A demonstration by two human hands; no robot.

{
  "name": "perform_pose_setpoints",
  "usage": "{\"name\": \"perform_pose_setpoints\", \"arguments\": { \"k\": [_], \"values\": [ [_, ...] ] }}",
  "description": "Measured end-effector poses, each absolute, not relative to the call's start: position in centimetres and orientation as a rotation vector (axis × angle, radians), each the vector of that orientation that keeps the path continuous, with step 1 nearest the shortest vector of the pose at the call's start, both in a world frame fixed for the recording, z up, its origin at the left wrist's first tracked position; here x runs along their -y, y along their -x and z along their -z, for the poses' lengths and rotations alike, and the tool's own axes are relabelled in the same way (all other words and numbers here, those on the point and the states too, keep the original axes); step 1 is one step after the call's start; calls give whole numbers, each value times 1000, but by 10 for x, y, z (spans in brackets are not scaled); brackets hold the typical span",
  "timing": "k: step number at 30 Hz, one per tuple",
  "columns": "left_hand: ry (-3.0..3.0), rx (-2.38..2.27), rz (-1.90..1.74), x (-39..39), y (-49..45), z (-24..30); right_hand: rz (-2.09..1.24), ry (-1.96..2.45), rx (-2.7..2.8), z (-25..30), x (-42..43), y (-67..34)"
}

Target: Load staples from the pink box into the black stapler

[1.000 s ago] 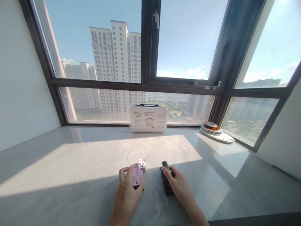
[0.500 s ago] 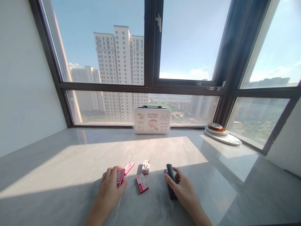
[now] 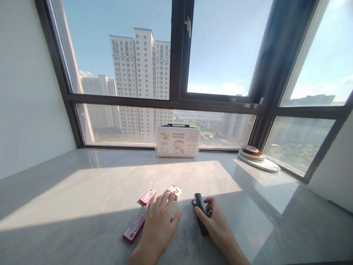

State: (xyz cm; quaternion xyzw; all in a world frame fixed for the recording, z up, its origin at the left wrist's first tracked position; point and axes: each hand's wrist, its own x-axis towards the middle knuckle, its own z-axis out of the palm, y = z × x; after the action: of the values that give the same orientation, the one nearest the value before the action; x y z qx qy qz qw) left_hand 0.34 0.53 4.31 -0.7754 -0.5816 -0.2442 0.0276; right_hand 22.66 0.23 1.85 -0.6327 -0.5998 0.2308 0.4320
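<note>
My left hand is open, palm down over the counter, with its fingers apart and the fingertips by a small white box. Whether they touch that box I cannot tell. To its left lies a pink-and-white staple box, partly behind the hand. A second pink-and-white box lies flat a little farther back. The other pink box seen earlier is out of sight, where my hand covers the counter. My right hand grips a black stapler that rests on the counter, its front end pointing away from me.
A white case with cartoon prints stands upright against the window at the back. Stacked plates sit in the back right corner. The grey counter runs to the dark window frame, with a white wall at the left.
My left hand has let go of the pink staple box, which now lies on the counter, and has moved right to the white box. That white box has turned. My right hand stays on the stapler.
</note>
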Motion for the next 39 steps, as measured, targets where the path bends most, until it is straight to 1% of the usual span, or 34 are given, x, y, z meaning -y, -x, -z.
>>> {"name": "perform_pose_setpoints", "arguments": {
  "k": [4, 6, 8, 10, 17, 24, 29, 33, 36, 39],
  "values": [
    [2375, 1970, 740, 13, -3, -33, -487, 1559, 1682, -36, -3, -238],
    [2607, 1830, 720, 23, -2, -28, -445, 1484, 1759, -43, -6, -234],
    [2879, 1568, 679, 29, -1, -25, -450, 1409, 1815, -49, -9, -221],
    [2988, 1431, 649, 33, 1, -23, -497, 1352, 1850, -52, -11, -203],
    [2681, 1747, 785, 34, 25, -23, -569, 1361, 1860, -55, -18, -145],
    [2612, 1724, 765, 28, 44, 0, -474, 1429, 1899, -53, -27, -128],
    [2547, 1696, 802, 26, 39, 0, -441, 1249, 2000, -63, -34, -142],
    [2563, 1718, 743, 24, 36, -7, -448, 1157, 1773, -65, -32, -179],
    [2537, 1609, 759, 21, 38, -4, -642, 1191, 1555, -49, -22, -222],
    [2477, 1477, 825, 20, 40, -1, -848, 1413, 1444, -28, -7, -260]
  ]
}}
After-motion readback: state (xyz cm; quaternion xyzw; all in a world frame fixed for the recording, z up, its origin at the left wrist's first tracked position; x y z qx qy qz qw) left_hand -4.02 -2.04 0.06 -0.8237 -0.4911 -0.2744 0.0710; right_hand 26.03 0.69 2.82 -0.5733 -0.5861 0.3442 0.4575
